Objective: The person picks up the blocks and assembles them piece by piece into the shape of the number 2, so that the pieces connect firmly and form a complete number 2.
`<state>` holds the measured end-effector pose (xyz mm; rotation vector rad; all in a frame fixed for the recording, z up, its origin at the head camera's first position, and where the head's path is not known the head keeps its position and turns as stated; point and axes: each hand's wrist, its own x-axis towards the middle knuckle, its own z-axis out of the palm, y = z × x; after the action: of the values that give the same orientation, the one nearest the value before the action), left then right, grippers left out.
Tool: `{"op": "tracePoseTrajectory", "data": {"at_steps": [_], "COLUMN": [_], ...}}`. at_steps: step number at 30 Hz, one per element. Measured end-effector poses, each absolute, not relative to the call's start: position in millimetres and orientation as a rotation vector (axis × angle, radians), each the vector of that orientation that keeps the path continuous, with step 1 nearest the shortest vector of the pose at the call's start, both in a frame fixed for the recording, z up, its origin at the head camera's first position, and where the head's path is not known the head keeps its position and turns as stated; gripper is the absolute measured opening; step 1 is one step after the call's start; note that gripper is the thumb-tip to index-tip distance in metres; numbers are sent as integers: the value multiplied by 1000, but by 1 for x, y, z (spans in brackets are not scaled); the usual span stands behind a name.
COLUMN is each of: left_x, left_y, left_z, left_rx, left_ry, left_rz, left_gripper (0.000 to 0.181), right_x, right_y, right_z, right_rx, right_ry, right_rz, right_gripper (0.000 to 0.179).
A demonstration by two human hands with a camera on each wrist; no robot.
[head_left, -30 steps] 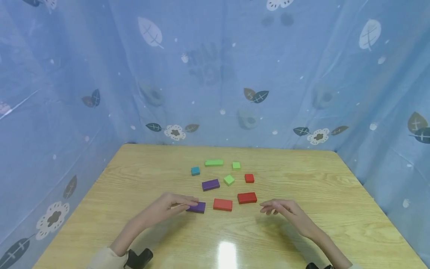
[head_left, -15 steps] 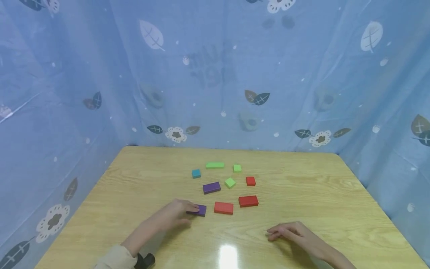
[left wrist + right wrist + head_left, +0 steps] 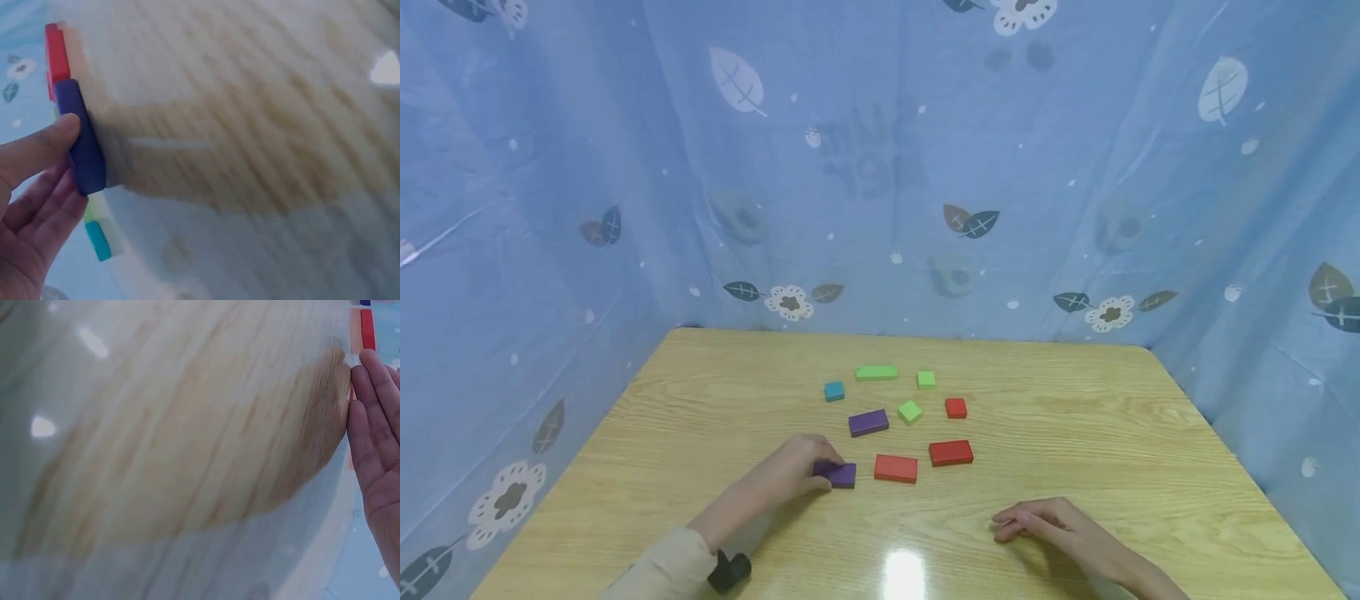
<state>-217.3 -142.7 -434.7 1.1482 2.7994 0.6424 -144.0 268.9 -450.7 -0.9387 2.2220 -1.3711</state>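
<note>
My left hand point(image 3: 793, 468) pinches a purple rectangular block point(image 3: 842, 476) at the near left of the group. In the left wrist view the thumb lies on one face of that purple block point(image 3: 84, 150), with the fingers behind it. Just right of it lies a light red rectangular block point(image 3: 896, 468), then a darker red one point(image 3: 951, 453). A second purple block point(image 3: 868, 423) sits behind. My right hand point(image 3: 1060, 529) is low over the table at the near right, holding nothing, its fingers extended in the right wrist view.
Farther back on the wooden table point(image 3: 700, 417) are a blue block point(image 3: 834, 391), a long green block point(image 3: 877, 373), two small green blocks point(image 3: 910, 412) and a small red block point(image 3: 956, 408). A patterned blue curtain point(image 3: 880, 167) stands behind and along both sides.
My left hand has gone from hovering over the purple block to pinching it. My right hand has drawn back toward the near edge, away from the darker red block.
</note>
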Motion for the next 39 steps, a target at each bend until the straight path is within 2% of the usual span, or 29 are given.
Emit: {"op": "tracePoseTrajectory", "data": {"at_steps": [9,22,39], "left_x": [-211,-184,-159], "left_y": [-149,-150,-112], "left_z": [-432,-427,-419], "left_rx": [1134,1099,1140], "left_ry": [2807,2843,2730], "left_rz": [702,688,743], "left_gripper": [26,27,26], "right_x": [-144,-144,-141], "right_y": [268,268,267], "right_z": [-451,-447,-446], "right_rx": [-959,-950,-971], "right_ry": [2270,2300,2300], "right_rz": [-1336,-1283,-1308], "right_gripper": [41,36,35]}}
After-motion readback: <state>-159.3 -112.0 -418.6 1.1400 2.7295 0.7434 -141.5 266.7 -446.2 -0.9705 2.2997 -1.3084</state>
